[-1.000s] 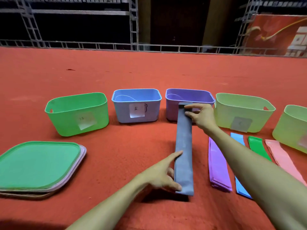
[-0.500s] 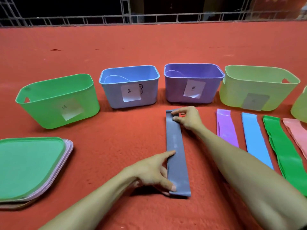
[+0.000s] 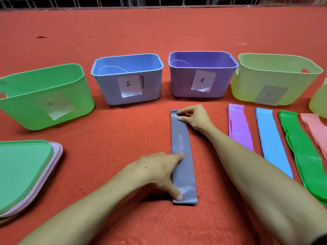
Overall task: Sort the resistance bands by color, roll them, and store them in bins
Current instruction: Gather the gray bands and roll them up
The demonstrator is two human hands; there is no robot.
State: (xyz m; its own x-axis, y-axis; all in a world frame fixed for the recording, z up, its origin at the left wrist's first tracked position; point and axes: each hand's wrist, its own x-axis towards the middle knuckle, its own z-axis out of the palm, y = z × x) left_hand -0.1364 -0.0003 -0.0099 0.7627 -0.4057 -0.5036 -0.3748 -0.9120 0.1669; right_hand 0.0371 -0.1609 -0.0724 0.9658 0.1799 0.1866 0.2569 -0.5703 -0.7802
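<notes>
While the left hand lies flat against the near half of the grey band, its forefinger is straight and presses the band's left edge, and its thumb presses the near end; nothing is gripped. The right hand is at the band's 12 o'clock end, fingers curled, with thumb and forefinger pinching that end.

The grey band lies flat and unrolled on the red carpet, lengthwise from 6 to 12 o'clock. Pale lettering on it is too blurred to read.

From the grey band, four more bands lie flat side by side towards 3 o'clock, in this order: purple band, blue band, green band, pink band. The right forearm crosses the carpet between the grey and purple bands.

Bins stand in a row beyond the bands. The purple bin is at 12 o'clock, near the grey band but apart from it. The blue bin is at 11 o'clock and the green bin at 10 o'clock. The pale green bin is at 1 o'clock, and a second pale bin is cut by the frame edge at 2 o'clock. Four bins carry paper labels; the writing is illegible.

A stack of lids, green uppermost, lies at 9 o'clock, well apart.
</notes>
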